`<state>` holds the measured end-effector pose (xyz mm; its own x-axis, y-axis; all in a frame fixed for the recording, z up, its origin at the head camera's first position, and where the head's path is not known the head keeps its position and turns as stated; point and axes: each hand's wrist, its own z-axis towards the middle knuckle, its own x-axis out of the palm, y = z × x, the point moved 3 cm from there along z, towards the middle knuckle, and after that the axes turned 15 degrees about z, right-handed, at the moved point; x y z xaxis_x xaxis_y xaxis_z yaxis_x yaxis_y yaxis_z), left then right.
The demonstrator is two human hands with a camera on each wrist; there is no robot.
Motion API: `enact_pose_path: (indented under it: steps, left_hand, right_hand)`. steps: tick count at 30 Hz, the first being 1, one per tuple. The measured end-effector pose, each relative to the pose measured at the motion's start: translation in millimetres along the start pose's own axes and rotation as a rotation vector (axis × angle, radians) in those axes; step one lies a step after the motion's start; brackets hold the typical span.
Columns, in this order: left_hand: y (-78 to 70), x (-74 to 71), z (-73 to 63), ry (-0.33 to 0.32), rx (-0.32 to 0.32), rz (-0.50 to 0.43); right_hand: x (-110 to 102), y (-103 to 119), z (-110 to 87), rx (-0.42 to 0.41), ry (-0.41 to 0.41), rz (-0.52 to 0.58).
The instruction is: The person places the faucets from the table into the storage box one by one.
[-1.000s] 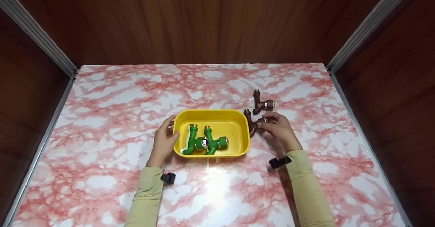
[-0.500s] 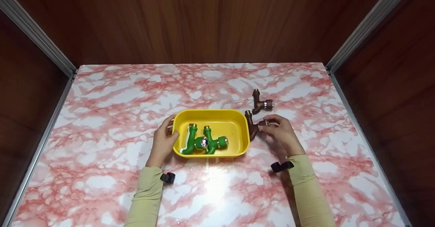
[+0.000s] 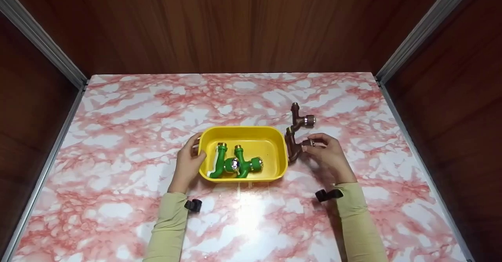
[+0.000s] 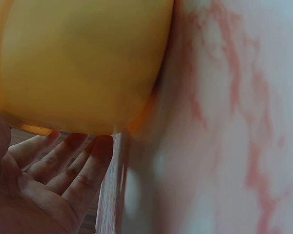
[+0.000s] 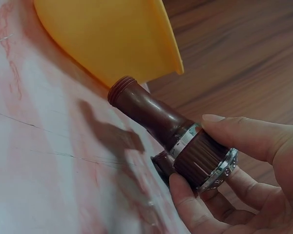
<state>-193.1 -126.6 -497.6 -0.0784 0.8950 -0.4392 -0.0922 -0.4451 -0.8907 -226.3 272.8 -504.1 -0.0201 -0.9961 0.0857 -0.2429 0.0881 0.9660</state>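
Around the left end of a yellow plastic tub [image 3: 270,135] is my left hand [image 3: 189,164], thumb at the rim and fingers along the outer wall. In the left wrist view those fingertips [image 4: 103,142] meet the tub's wall. Two green taps lie inside: one green tap [image 3: 220,162] at the left, the other green tap [image 3: 242,162] beside it. My right hand [image 3: 329,154] pinches the ribbed knob of a brown tap [image 5: 154,109] between thumb and fingers. This tap is tilted just outside the tub's right wall, its threaded end near the wall in the right wrist view.
Behind the held tap, a second brown tap [image 3: 298,120] lies on the marbled red-and-white table [image 3: 129,128]. A white strip [image 3: 215,162] shows beside the left green tap. Dark wood panels [image 3: 235,26] with metal edges enclose the back and sides.
My right hand has shifted slightly right and toward me, and the brown tap in it has turned and moved a little. My left hand and the tub have barely moved.
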Motion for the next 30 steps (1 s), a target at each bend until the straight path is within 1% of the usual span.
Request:
enact_pose_path:
  steps: [6, 17, 22, 25, 30]
  left_hand:
    - [0.4, 0.0, 0.2, 0.005, -0.002, -0.006]
    - [3.5, 1.7, 1.1, 0.006, 0.004, -0.027]
    - [4.5, 1.9, 1.7, 0.009, 0.002, -0.043]
    - [4.6, 1.8, 1.8, 0.013, 0.000, -0.042]
    - [4.4, 1.1, 1.4, 0.018, -0.008, -0.044]
  right_hand:
    - [-4.7, -1.7, -0.5, -0.027, -0.022, 0.026]
    - [-12.2, 3.7, -7.3, -0.103, -0.063, -0.007]
    - [-14.7, 5.7, -12.2, -0.126, -0.057, 0.052]
    - [-15.0, 7.9, -15.0, -0.135, -0.052, 0.105]
    - [-13.8, 12.8, -18.4, -0.163, -0.037, 0.162]
